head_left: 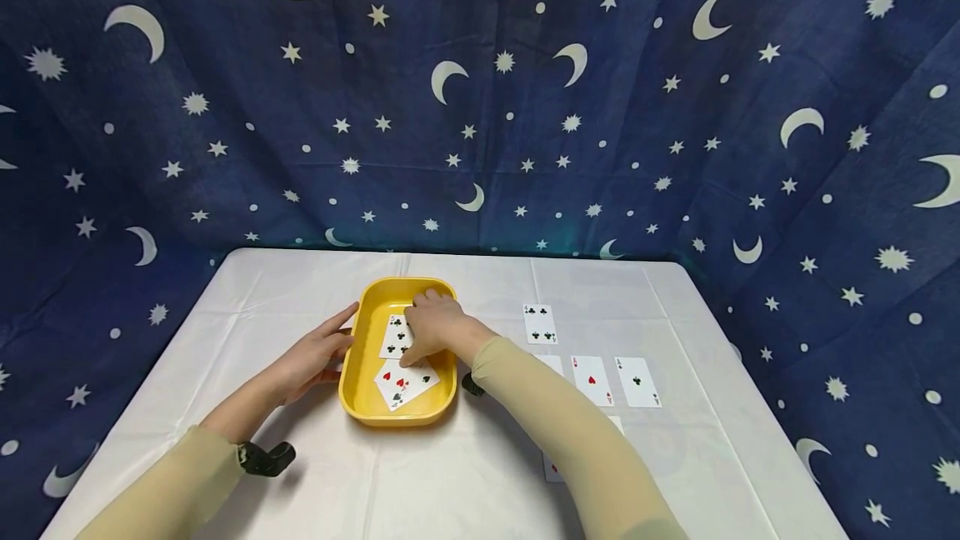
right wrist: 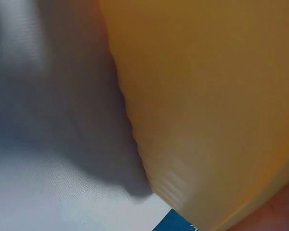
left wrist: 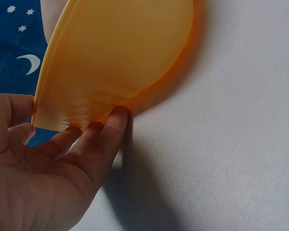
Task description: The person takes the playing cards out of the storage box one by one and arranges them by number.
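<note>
yellow tray (head_left: pixel 363 390): on worktop (head_left: pixel 420 486), long axis running near to far. left hand (head_left: pixel 309 363): fingers extended, touching left outer wall. right hand (head_left: pixel 437 329): over cards (head_left: pixel 393 342) inside; grip cannot be determined.

The left hand (head_left: pixel 311 361) reaches forward, fingers extended and parted; its arm (head_left: pixel 168 486) runs back and outward. Beyond it to the right, the right hand (head_left: pixel 438 327) points downward, thumb apart, some fingertips hidden; the right arm (head_left: pixel 573 436) slants back rightward.
</note>
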The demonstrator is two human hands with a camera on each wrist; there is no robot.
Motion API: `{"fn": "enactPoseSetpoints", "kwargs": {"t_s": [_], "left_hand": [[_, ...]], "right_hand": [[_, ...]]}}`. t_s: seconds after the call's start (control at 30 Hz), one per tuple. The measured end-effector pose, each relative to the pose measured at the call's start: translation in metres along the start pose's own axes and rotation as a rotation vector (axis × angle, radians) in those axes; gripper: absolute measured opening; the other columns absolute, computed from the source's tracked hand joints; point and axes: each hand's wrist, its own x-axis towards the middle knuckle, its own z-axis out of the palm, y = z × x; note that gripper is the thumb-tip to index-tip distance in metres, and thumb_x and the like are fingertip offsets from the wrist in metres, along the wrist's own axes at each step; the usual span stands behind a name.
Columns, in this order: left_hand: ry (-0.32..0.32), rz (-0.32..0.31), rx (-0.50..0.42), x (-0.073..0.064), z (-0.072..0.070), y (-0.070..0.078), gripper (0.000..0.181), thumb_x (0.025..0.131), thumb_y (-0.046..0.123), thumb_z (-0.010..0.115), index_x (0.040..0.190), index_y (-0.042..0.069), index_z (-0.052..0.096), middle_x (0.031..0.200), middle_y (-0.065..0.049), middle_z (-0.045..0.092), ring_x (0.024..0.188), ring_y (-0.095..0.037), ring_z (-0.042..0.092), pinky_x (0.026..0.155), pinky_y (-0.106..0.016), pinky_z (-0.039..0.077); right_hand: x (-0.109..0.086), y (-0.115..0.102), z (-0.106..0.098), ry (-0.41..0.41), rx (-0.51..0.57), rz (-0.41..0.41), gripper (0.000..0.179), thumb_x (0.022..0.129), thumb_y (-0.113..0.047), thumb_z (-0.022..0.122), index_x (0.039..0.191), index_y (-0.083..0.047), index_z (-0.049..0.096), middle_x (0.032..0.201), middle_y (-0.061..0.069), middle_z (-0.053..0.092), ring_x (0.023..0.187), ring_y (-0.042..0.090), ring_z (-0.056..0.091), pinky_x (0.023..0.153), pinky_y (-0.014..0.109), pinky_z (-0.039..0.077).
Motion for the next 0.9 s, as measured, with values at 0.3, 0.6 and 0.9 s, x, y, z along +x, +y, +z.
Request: {"fn": "enactPoseSetpoints", "kwargs": {"t_s": [0.3,0.6,0.9], "left_hand": [[0.011,-0.011,0.010,0.0002,-0.0001,0.0002,0.068,0.107,0.022,0.044,0.166,0.033,0.012,0.163,-0.024,0.027,0.128,-0.036,0.052,0.093,-0.044,0.056],[0.013,-0.009,0.009,0.0013,-0.0017,-0.0011,0.068,0.107,0.022,0.044,0.166,0.033,0.012,0.163,-0.024,0.027,0.129,-0.036,0.052,0.092,-0.044,0.056],[0.014,-0.010,0.008,0.0012,-0.0012,-0.0010,0.067,0.107,0.022,0.044,0.166,0.033,0.013,0.163,-0.024,0.027,0.126,-0.035,0.053,0.092,-0.044,0.056]], "right_hand": [[-0.0008,0.0004,-0.0018,0.000,0.012,0.002,0.074,0.075,-0.069,0.078,0.128,-0.020,0.065,0.127,0.000,0.054,0.113,0.019,0.041,0.094,0.035,0.039],[0.0009,0.0002,-0.0003,0.013,0.013,-0.003,0.078,0.073,-0.068,0.080,0.132,-0.019,0.063,0.127,0.000,0.056,0.113,0.020,0.042,0.097,0.037,0.038],[-0.0037,0.0059,-0.0017,0.055,0.071,-0.045,0.081,0.072,-0.065,0.084,0.136,-0.019,0.061,0.127,-0.001,0.056,0.111,0.019,0.042,0.096,0.035,0.040]]}}
